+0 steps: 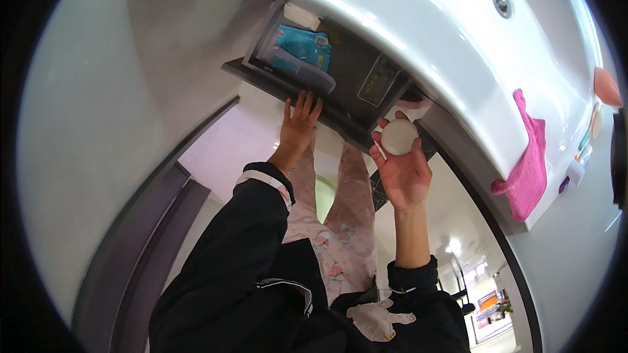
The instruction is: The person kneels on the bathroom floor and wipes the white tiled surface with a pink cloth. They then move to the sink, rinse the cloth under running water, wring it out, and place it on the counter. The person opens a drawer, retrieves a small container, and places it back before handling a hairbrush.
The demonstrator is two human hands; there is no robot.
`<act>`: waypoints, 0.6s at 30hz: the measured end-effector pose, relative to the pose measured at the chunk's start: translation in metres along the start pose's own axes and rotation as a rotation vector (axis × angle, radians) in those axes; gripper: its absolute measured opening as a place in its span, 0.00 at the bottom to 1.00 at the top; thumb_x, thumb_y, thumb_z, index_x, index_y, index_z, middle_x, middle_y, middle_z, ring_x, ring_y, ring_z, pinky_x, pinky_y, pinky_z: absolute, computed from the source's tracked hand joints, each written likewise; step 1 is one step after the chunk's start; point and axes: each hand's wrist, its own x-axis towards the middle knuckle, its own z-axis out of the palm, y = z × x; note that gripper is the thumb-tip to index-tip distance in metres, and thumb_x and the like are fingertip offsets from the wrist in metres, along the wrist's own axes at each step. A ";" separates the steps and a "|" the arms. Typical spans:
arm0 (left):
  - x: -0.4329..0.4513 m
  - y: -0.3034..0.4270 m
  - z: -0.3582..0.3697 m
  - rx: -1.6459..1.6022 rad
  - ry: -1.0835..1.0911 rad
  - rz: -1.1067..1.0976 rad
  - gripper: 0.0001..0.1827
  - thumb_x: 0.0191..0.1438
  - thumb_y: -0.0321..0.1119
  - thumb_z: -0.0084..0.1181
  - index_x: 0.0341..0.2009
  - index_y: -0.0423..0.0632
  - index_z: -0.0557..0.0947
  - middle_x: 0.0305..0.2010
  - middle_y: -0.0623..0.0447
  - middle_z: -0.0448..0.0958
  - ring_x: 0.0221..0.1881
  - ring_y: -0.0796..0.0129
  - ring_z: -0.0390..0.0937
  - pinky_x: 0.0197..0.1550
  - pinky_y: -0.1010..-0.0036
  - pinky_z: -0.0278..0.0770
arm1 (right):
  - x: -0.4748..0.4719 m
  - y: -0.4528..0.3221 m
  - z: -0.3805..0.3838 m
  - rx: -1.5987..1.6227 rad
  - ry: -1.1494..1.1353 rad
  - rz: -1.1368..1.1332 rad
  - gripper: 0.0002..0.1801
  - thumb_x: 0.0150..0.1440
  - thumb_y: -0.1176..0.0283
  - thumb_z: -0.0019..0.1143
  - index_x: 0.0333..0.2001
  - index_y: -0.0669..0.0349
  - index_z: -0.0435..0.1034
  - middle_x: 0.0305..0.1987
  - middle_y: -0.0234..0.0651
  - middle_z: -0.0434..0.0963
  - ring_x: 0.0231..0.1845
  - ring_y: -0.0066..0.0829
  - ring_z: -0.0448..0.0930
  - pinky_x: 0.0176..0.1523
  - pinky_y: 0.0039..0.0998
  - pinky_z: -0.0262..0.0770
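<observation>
An open dark drawer (pixel 351 71) juts out below a white washbasin. My left hand (pixel 298 125) rests with spread fingers on the top edge of the drawer's front, holding nothing. Palm up, my right hand (pixel 405 171) holds a round white object (pixel 399 137), its exact kind unclear, beside the drawer's right end. Inside the drawer lie a teal plastic packet (pixel 305 44), a grey-blue curved item (pixel 314 76) partly over it, a white box or pack (pixel 301 15) at the back, and a clear rectangular case (pixel 378 81) near the right wall.
The white washbasin (pixel 441 54), with a metal drain (pixel 502 2), overhangs the drawer. A pink cloth (pixel 532 166) drapes over its right rim. Small toiletries (pixel 576 169) and a salmon-coloured item (pixel 607 87) stand farther right. A dark panelled door or cabinet (pixel 152 255) is at lower left.
</observation>
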 end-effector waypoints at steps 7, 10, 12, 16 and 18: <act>-0.003 0.004 0.018 -0.093 0.031 -0.088 0.38 0.50 0.37 0.52 0.65 0.53 0.54 0.68 0.50 0.51 0.70 0.60 0.42 0.68 0.53 0.37 | 0.022 0.030 0.022 -0.241 0.096 0.085 0.27 0.61 0.65 0.45 0.61 0.63 0.54 0.57 0.50 0.67 0.53 0.38 0.72 0.54 0.33 0.71; -0.005 -0.001 0.020 -0.140 0.131 -0.077 0.34 0.50 0.35 0.50 0.63 0.54 0.60 0.66 0.52 0.56 0.69 0.62 0.47 0.67 0.55 0.44 | 0.045 0.048 0.024 -0.310 0.054 0.105 0.23 0.62 0.67 0.43 0.58 0.66 0.57 0.56 0.51 0.68 0.53 0.40 0.73 0.56 0.35 0.70; -0.005 -0.001 0.015 -0.126 0.155 -0.027 0.34 0.50 0.35 0.50 0.63 0.53 0.59 0.66 0.53 0.56 0.69 0.63 0.47 0.67 0.56 0.44 | 0.069 0.065 0.021 -0.295 0.027 0.115 0.20 0.63 0.69 0.41 0.55 0.68 0.58 0.56 0.52 0.67 0.53 0.41 0.72 0.59 0.37 0.68; -0.008 -0.003 0.018 -0.223 0.238 -0.010 0.33 0.49 0.35 0.50 0.62 0.51 0.62 0.64 0.50 0.58 0.68 0.61 0.50 0.66 0.54 0.45 | 0.143 0.104 0.013 -0.183 0.055 0.188 0.15 0.64 0.73 0.39 0.50 0.73 0.59 0.52 0.51 0.68 0.54 0.43 0.71 0.63 0.40 0.67; -0.005 0.001 0.022 -0.247 0.254 -0.004 0.32 0.47 0.33 0.51 0.60 0.48 0.66 0.64 0.46 0.58 0.67 0.57 0.52 0.64 0.51 0.47 | 0.188 0.126 0.001 -0.132 0.102 0.231 0.16 0.64 0.73 0.39 0.50 0.74 0.58 0.51 0.50 0.68 0.54 0.43 0.71 0.63 0.40 0.68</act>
